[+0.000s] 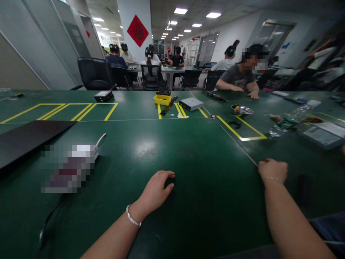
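Note:
My left hand (157,190) rests on the green tabletop (188,151), its thumb and forefinger apart and nothing between them. A pale bracelet circles that wrist. To the right, my right hand (273,171) lies on the table curled into a fist beside a thin seam line, with a fine bracelet on the wrist. Nothing shows sticking out of the fist. Left of my left hand lies a blurred-out flat item (70,169), with a white strap at one end and a dark cord at the other.
A dark flat panel (27,138) lies at the left. Farther off are a black boxy device (104,95), a yellow tray (162,100), a grey box (191,104), a metal bowl (244,109) and a plastic bottle (287,124). A person (239,73) sits across the table.

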